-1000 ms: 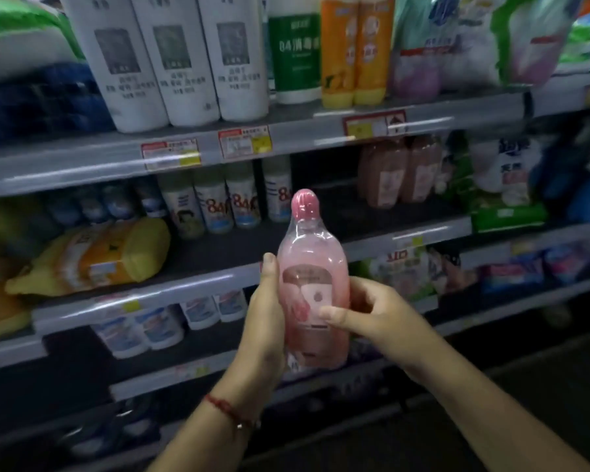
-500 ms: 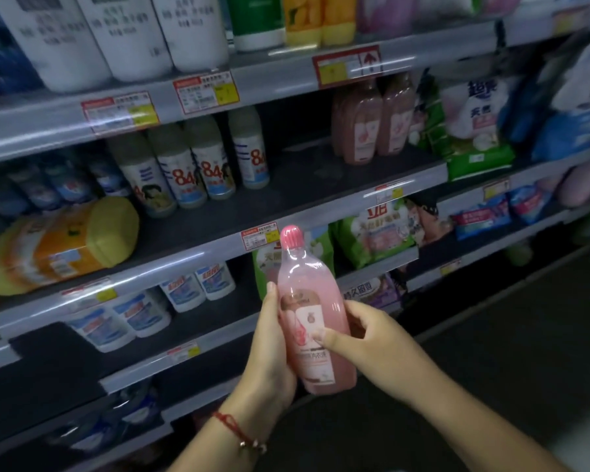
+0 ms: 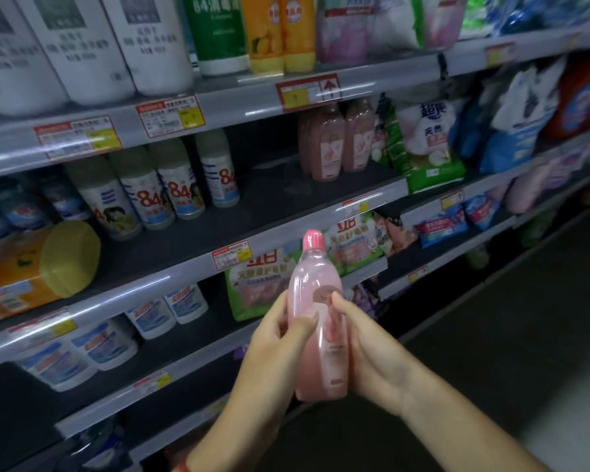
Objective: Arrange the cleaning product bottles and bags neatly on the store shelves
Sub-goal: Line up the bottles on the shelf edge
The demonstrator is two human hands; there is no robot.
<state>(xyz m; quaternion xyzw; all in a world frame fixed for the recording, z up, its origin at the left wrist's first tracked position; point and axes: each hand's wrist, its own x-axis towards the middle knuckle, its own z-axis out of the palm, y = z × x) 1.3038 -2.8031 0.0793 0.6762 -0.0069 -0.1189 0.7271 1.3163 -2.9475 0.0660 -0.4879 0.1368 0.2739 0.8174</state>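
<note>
Store shelves (image 3: 191,264) fill the view, stocked with white jugs, 84 bottles and bags; two pink bottles (image 3: 338,141) stand at the back of the middle shelf with bare space in front. Held upright out in the aisle, below that gap, is a matching pink bottle (image 3: 315,321), gripped by the left hand (image 3: 273,342) and right hand (image 3: 372,352). Best to lift it level, label outward, and set it squarely before its twins

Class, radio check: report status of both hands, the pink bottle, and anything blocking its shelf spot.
Left hand and right hand both gripping pink bottle, upright, off the shelf. Matching pink bottles on middle shelf; open space in front, nothing blocking.
</note>
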